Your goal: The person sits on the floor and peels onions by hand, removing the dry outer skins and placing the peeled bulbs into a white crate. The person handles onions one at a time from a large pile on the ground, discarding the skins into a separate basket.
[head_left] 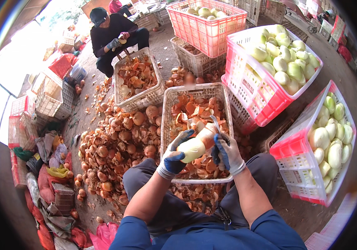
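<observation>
Both my hands wear grey work gloves with blue palms. My left hand [174, 155] is closed around a pale peeled onion [191, 150]. My right hand [228, 153] grips a small knife [216, 124], its blade pointing up and away from me. Between the hands, touching the pale onion, is a brownish, partly peeled onion [207, 135]; what supports it is not plain. Below them stands a plastic crate [165, 115] between my knees, holding brown onion skins [194, 107].
A heap of unpeeled onions [112, 147] lies left of the crate. Pink-and-white crates of peeled onions stand at right, one [253, 90] stacked, another [297, 168] tilted. Ahead, a seated person [112, 40] in gloves works behind another crate of skins [161, 89]. Sacks [45, 184] lie at far left.
</observation>
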A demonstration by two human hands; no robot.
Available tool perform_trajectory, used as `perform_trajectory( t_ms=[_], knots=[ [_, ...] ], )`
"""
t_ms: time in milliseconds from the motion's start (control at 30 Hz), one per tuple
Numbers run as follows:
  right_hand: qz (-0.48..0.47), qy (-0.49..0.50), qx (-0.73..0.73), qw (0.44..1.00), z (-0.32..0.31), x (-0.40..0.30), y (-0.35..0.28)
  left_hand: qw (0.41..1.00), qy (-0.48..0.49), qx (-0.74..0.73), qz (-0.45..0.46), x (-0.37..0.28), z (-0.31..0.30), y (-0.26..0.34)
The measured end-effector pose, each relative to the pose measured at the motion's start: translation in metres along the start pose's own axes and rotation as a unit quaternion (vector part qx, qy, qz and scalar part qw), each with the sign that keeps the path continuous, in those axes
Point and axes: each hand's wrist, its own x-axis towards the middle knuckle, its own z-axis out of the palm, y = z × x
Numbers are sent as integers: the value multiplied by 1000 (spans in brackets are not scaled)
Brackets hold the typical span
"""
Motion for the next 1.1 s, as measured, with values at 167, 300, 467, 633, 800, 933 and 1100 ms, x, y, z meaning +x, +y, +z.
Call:
perform_trajectory(
  t_ms=[167,300,467,633,800,933,1100],
  knots=[
    [-20,-5,-22,1000,6,-4,-3,995,-23,-80,-55,4,-2,-15],
    [-81,-3,-43,996,6,-5,-1,995,5,-31,-94,7,-2,-21],
    [-70,-43,-50,995,9,-11,-9,983,70,134,-107,9,-1,-24],
    [-61,0,105,993,6,-2,-8,993,56,76,-66,6,4,-18],
    [-11,49,118,992,7,2,-9,998,12,51,-37,6,-4,-19],
    [-20,32,20,999,0,4,-8,1000,28,-15,-2,3,4,-7],
    [-121,-128,-183,967,18,-16,-15,995,86,-36,34,7,-13,-14]
  ],
)
